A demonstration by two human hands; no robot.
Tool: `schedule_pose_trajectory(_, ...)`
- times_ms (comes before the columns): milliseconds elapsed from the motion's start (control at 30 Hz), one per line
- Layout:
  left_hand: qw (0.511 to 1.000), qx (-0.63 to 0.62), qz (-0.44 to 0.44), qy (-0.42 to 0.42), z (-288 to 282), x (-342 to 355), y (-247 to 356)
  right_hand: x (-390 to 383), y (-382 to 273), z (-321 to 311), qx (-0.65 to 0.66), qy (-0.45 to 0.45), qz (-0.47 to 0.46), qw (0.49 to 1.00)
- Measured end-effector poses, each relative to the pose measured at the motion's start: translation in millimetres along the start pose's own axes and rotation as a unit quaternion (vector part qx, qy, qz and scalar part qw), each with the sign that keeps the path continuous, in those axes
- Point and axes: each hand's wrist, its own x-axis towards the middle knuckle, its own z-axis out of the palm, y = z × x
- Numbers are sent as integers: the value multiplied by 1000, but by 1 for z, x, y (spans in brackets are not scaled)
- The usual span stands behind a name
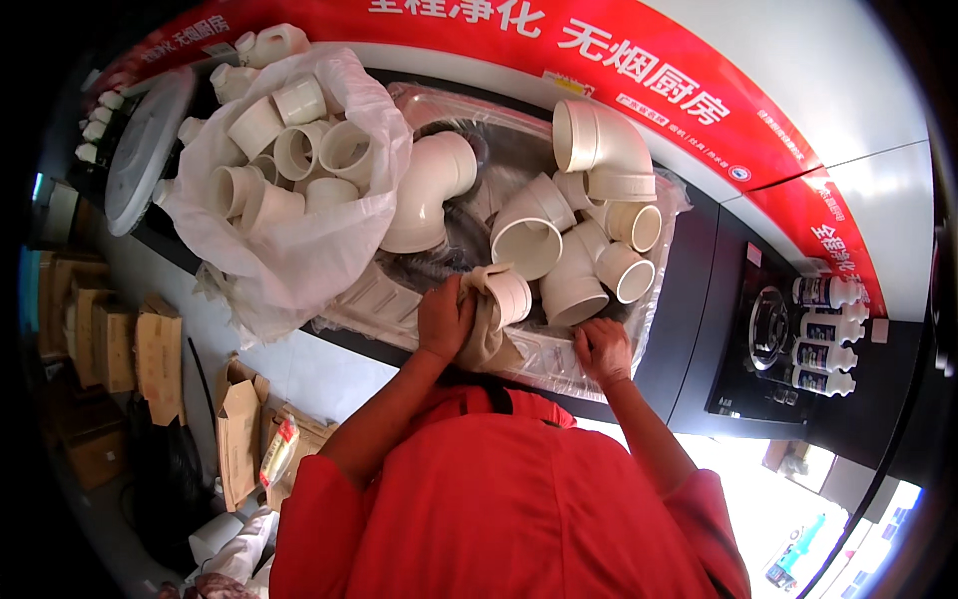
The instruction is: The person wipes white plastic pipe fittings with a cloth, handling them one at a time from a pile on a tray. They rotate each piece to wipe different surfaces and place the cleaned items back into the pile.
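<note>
My left hand (444, 317) is closed around a tan cloth (488, 334), gripping a short white pipe fitting (510, 297) through it at the front of a plastic-wrapped steel sink (369, 306). Beside the sink's front edge, my right hand (604, 351) holds nothing, its fingers loosely bent and a little apart near a white pipe elbow (572, 299). Inside the sink lie more white fittings: a large elbow (431, 190) at the left, a wide-mouthed elbow (527, 235) in the middle, and another large elbow (602, 145) at the back right.
Left of the sink, a white plastic bag (364, 225) is full of white fittings. A pale oval lid (150, 150) leans beyond it. Several white bottles (826, 327) stand by a black cooktop (763, 344) on the right. Cardboard boxes (239, 434) stand on the floor at lower left.
</note>
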Motion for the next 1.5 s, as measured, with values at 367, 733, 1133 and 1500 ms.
schedule_pose_trajectory(367, 1000, -10, -15, -21, 4, 1, -5, 2, 1, -3, 24, -7, 3, 1000)
schedule_pose_trajectory(733, 1000, 9, -22, -7, 1, 0, 2, 1, 18, -7, 666, 46, 464, 582)
schedule_pose_trajectory(1133, 999, 10, -32, -20, 0, 2, 4, 1, 46, -24, 772, 44, 506, 382)
schedule_pose_trajectory(1500, 999, 45, -27, -3, 0, 1, 6, -14, 58, -43, 803, -6, 501, 324)
